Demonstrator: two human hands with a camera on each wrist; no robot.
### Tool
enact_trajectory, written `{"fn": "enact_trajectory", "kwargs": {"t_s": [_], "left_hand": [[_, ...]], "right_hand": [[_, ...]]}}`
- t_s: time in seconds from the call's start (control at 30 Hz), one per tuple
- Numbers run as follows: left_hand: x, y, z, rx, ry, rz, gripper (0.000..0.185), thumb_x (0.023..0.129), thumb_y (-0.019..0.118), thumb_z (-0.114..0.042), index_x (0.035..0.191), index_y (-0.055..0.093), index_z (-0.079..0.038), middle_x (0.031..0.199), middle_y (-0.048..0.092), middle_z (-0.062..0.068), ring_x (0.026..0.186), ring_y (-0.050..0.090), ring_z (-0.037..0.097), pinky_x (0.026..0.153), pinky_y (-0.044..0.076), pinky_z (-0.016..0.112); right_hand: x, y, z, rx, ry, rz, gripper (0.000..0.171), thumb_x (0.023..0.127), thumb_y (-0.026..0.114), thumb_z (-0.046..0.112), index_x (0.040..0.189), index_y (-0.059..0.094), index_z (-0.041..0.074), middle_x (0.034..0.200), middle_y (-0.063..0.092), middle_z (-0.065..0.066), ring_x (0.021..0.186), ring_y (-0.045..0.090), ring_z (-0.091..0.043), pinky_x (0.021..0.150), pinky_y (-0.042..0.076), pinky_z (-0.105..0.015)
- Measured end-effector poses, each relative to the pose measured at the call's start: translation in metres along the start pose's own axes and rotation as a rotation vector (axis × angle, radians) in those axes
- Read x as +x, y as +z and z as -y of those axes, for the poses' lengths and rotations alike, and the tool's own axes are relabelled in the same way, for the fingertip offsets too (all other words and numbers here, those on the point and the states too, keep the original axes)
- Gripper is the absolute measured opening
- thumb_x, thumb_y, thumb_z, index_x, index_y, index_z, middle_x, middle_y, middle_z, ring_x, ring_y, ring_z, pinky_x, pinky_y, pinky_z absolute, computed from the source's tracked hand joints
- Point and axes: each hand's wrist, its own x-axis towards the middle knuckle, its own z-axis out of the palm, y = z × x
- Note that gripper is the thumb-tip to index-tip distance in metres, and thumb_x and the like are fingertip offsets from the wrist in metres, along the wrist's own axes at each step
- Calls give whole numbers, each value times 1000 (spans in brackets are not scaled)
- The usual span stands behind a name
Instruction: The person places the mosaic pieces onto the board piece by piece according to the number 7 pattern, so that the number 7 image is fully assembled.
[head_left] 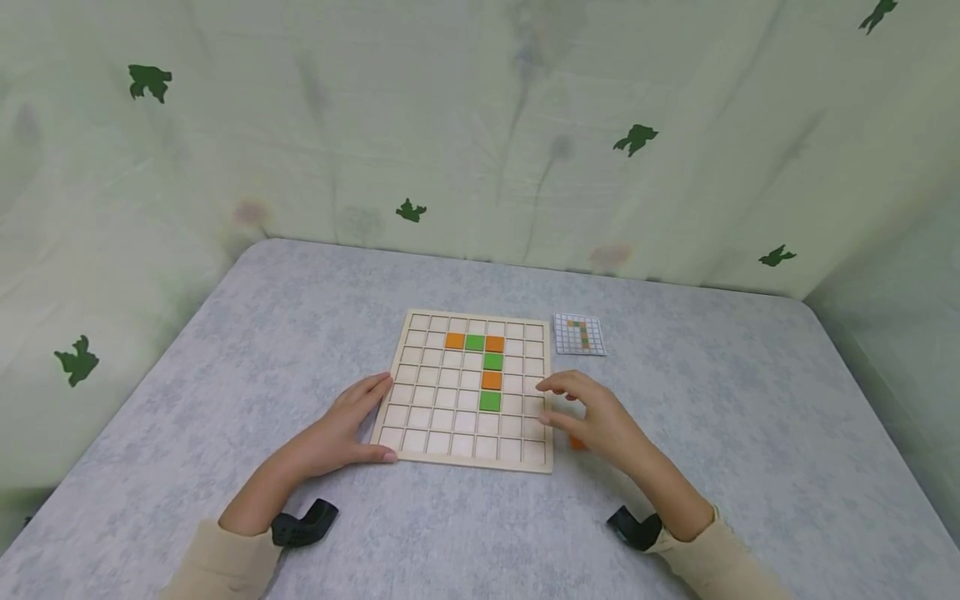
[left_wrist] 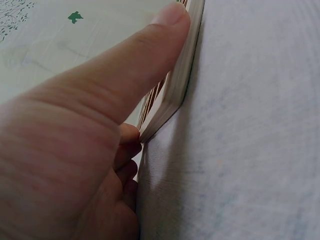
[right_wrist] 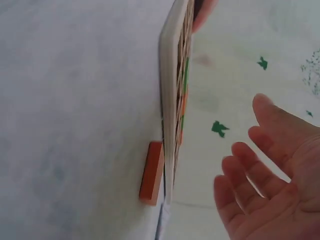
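Loose orange tile (right_wrist: 152, 172) lies beside grid board (head_left: 420, 400).

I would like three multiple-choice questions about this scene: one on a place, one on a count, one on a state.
1. Where does the loose orange tile lie?
A. on the table against the board's right edge
B. in the left hand
C. on the pattern card

2. How many coloured tiles sit in the wooden board?
A. four
B. six
C. nine

3. How is the right hand?
A. gripping a tile
B. open, holding nothing
C. flat on the card

Answers:
1 A, the right wrist view shows it beside the board's rim.
2 B, three orange and three green.
3 B, its fingers are relaxed and empty.
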Motion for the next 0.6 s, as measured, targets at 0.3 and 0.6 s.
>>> {"fn": "enact_trajectory", "kwargs": {"t_s": [0.3,0.6], "left_hand": [[0,0,1,-6,-2,1,107,66,72,-52,143,17,-1,147,12,15,131,8,37,99,17,56],[0,1,2,-4,-6,2,108,65,72,-52,143,17,-1,147,12,14,131,7,37,99,16,56]], "right_hand": [[-32,-10,-27,-72,79,66,41,73,74,12,112,60,9,111,57,-1,98,54,-20,83,44,-37],[-38,-8,-37,-118,61,88,28,77,71,11,103,63,13,105,59,5,101,53,-14,85,43,-33]]}}
